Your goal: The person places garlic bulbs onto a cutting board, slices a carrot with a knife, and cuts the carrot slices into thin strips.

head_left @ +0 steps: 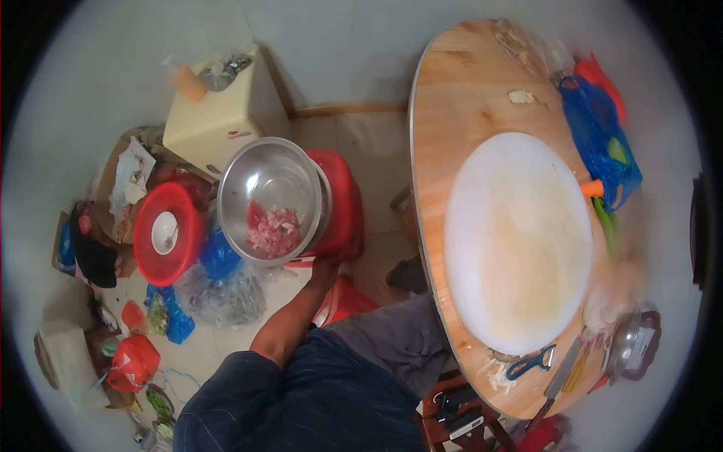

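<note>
My left hand (324,273) is at the near edge of a steel bowl (282,169), by the rim. Its fingers are hidden, so I cannot tell whether it grips the bowl. Pink chopped meat (274,231) lies in the lower part of the bowl. Under the bowl, another rim shows, above a red stool (343,203). My right hand is out of sight. On the round wooden table (444,83) to the right lies a large white cutting board (520,241) with pale stains.
A peeler (531,363) and a knife (562,369) lie by the board's near edge. A blue bag (599,135) and a carrot (592,188) are on the far side. Left are a red basin (166,256), plastic bags (222,294) and a cream cabinet (207,124).
</note>
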